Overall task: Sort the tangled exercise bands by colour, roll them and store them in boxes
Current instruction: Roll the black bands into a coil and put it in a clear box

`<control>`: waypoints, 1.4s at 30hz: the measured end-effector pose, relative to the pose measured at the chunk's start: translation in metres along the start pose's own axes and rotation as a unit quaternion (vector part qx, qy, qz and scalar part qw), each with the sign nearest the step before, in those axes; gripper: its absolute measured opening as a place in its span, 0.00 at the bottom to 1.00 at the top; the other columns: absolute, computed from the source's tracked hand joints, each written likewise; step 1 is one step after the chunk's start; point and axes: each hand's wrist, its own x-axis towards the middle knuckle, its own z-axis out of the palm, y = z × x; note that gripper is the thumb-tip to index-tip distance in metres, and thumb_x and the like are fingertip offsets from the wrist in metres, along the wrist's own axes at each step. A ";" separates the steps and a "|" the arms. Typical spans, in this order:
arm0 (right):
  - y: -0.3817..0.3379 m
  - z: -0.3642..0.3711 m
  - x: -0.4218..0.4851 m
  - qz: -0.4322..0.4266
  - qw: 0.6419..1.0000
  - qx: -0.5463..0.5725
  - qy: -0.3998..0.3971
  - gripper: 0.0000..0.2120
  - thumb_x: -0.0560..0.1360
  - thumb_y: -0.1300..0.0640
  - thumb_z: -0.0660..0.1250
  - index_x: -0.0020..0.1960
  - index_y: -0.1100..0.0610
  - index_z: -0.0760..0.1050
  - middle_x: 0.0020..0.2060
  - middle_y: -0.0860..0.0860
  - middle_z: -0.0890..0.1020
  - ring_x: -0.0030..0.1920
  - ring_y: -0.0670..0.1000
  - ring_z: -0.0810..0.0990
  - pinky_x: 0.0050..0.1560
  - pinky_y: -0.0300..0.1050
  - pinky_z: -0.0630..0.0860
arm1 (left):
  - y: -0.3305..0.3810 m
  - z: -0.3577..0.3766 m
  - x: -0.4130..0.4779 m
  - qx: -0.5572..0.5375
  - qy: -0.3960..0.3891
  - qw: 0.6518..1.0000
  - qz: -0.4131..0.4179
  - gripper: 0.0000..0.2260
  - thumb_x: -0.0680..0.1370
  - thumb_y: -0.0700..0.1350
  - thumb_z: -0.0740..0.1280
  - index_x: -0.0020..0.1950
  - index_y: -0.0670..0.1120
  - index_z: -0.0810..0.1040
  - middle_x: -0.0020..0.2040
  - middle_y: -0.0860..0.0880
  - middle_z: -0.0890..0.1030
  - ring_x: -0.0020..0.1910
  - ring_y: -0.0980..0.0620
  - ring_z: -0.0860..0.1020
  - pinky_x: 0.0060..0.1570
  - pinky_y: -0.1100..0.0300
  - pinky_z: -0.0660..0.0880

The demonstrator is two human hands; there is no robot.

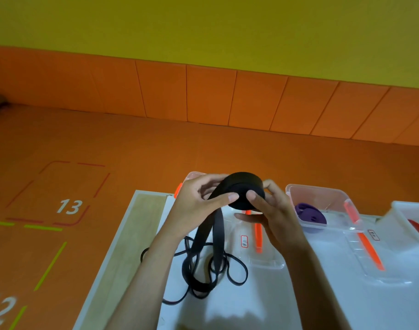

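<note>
Orange padded flooring and a yellow wall are framing a white tabletop [251, 306], where a person is working at the near edge. Both hands are holding a black roll [244, 186] of exercise band up in the air above the tabletop, in front of a clear box [193, 175] that is mostly hidden behind them. The left hand [199, 207] is closing its grip on the strap where it is feeding onto the roll, thumb pressing on top and fingers curling behind, most likely to keep tension so the coil winds tight. The right hand [274, 211] is pinching the roll itself, thumb on the near flat face and fingers wrapping round the far side, which is probably stopping the wound layers from springing loose. Below them the loose tail [218, 236] is hanging down in two strands to a black tangle [201, 279] lying on the tabletop, so a good length seems to be waiting to be wound. To the right, a second box [322, 194] is holding a purple band [309, 211] already rolled, and a third box [402, 208] at the frame edge is showing a red band [418, 228], which suggests one colour is going to each box. One clear lid [269, 260] and another lid [370, 263], both with orange clips, are lying flat on the tabletop just in front of the boxes, likely left off so each finished roll can be dropped straight in.
</note>
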 end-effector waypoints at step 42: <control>-0.001 -0.011 -0.006 0.024 0.993 -0.101 -0.063 0.22 0.72 0.55 0.78 0.58 0.62 0.70 0.57 0.58 0.84 0.57 0.63 0.86 0.47 0.56 0.86 | -0.002 -0.009 -0.015 0.016 -0.024 0.999 -0.024 0.12 0.78 0.43 0.78 0.60 0.52 0.86 0.57 0.54 0.88 0.59 0.55 0.86 0.60 0.60 0.80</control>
